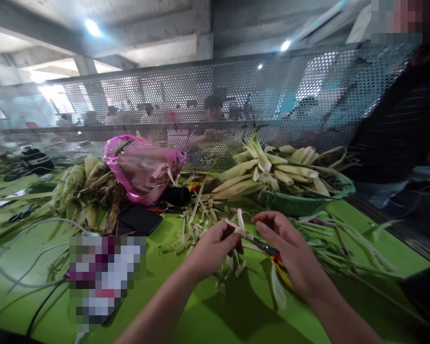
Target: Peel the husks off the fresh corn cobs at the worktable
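Observation:
My left hand (pixel 215 246) is closed in a pinch on pale corn husk strips (pixel 240 222), one standing up and others hanging below the fingers. My right hand (pixel 290 246) is just to the right, its thumb and forefinger curved close to the husk. Scissors (pixel 264 246) with red and yellow handles lie along the palm side of this hand, blades pointing toward the left hand. The hand hides part of the handles and its lower fingers. Beneath the scissors hangs a loose pale husk piece (pixel 278 289).
Corn husks (pixel 268 167) fill a green basket (pixel 301 203) at the back right. A pink plastic bag (pixel 143 167), a black phone (pixel 139 220) and husk bundles (pixel 79 191) stand left. Cables cross the green table (pixel 157 306). A person (pixel 397 119) stands right, beside a perforated metal screen (pixel 186 100).

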